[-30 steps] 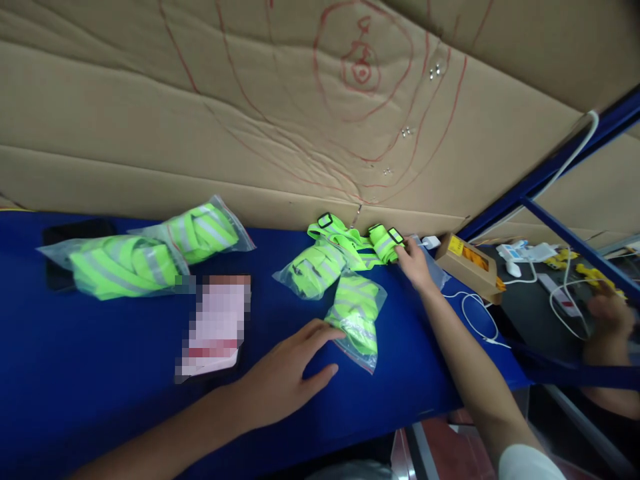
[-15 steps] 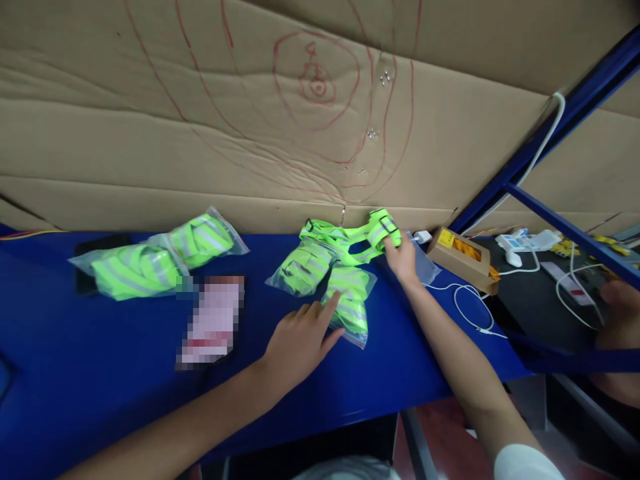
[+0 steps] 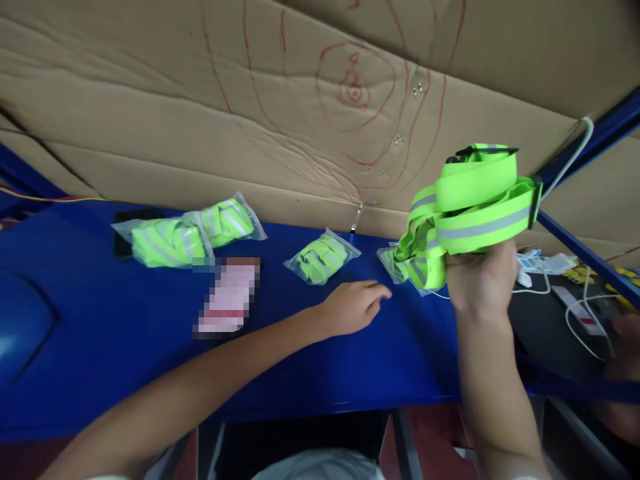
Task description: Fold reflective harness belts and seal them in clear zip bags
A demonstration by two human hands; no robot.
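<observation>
My right hand is raised above the table's right side, closed around a bundle of neon-green reflective straps with grey stripes and black buckles. Part of the bundle hangs down on its left. Partly hidden behind that hanging part is a clear plastic bag. My left hand hovers over the middle of the table, fingers curled together, with nothing visible in them. Just beyond it lies a bagged green strap bundle. Two more bagged bundles lie side by side at the left.
A pixelated phone-like item lies on the blue table. Behind stands a cardboard wall with red drawn rings. On the right are a blue frame bar, white cables and a dark surface, with another person's blurred hand at the edge.
My right hand has lifted the strap bundle off the table, up and toward me. My left hand has moved right and its fingers have curled. One bagged bundle near it has shifted right. The view has turned.
</observation>
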